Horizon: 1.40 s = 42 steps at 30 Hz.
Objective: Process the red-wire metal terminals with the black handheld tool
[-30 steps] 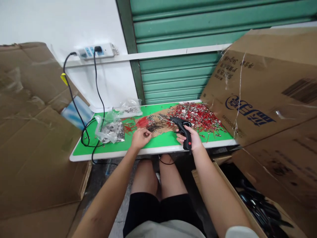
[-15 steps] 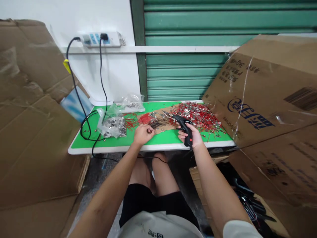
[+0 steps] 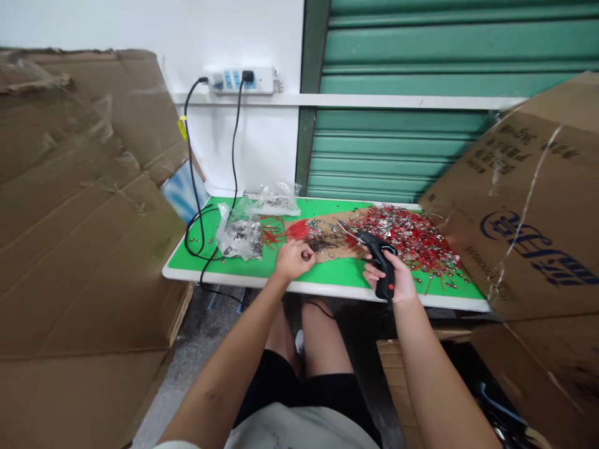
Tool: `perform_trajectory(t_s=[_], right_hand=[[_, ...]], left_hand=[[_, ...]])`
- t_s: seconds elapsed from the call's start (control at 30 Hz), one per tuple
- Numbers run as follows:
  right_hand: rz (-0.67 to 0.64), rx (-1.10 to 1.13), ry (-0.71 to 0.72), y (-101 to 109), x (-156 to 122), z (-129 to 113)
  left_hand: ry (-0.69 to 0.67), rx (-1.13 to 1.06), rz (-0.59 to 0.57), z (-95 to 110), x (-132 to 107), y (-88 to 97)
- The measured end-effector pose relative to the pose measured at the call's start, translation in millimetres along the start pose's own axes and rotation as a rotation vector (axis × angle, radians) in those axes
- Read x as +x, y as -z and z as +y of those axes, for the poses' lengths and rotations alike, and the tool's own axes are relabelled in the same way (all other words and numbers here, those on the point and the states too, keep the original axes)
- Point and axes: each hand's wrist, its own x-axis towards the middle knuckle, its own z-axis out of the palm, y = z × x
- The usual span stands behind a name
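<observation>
My right hand [image 3: 397, 279] is wrapped round the grip of a black pistol-shaped tool [image 3: 380, 262] with a red button, its metal tip pointing left over a brown cardboard piece [image 3: 327, 240]. My left hand [image 3: 292, 260] rests on the green table [image 3: 341, 274] with fingers curled in a pinch at the cardboard's left end; what it holds is too small to name. A bundle of red wires with metal ends [image 3: 299, 229] lies just beyond it. A large heap of red wired metal parts [image 3: 412, 237] lies right of the tool.
Clear plastic bags of metal parts [image 3: 239, 232] sit at the table's left, beside black cables [image 3: 196, 224] running up to a wall power strip [image 3: 242, 80]. Large cardboard sheets [image 3: 79, 206] stand at left and a printed cardboard box [image 3: 528, 224] at right. A green roller shutter is behind.
The view has swung left, so the table and hands sit further right in the picture. Both hands keep the same hold and place on the table.
</observation>
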Motion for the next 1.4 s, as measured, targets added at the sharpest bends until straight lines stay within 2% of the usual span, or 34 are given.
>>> perform_trajectory(t_s=[0.3,0.57,0.83,0.93,1.07,1.13,1.2,1.27,1.33,1.4], right_hand=[[-0.024,0.051,0.035,7,1,0],[-0.018,0.078,0.067,10,1,0],[-0.025,0.146,0.185,9,-2,1],[-0.026,0.189,0.221,9,-3,1],[0.001,0.267,0.256,8,-4,-1],[0.017,0.273,0.259,8,-4,-1],[0.024,0.267,0.257,8,-4,-1],[0.022,0.261,0.253,8,-4,-1],[0.017,0.251,0.242,9,-3,0],[0.016,0.235,0.224,9,-3,0]], left_hand=[[-0.074,-0.019,0.02,6,0,5.1],[-0.09,-0.099,0.068,2,-1,2.0],[-0.028,-0.158,0.132,1,-6,4.8],[0.002,-0.185,0.154,18,13,3.3],[0.072,-0.242,0.188,61,54,-18.4],[0.036,-0.237,0.109,79,68,-30.8],[0.019,-0.234,0.064,85,74,-35.7],[0.029,-0.237,0.028,77,74,-29.6],[0.043,-0.199,-0.044,58,72,-15.0],[0.105,-0.04,-0.067,37,74,1.5]])
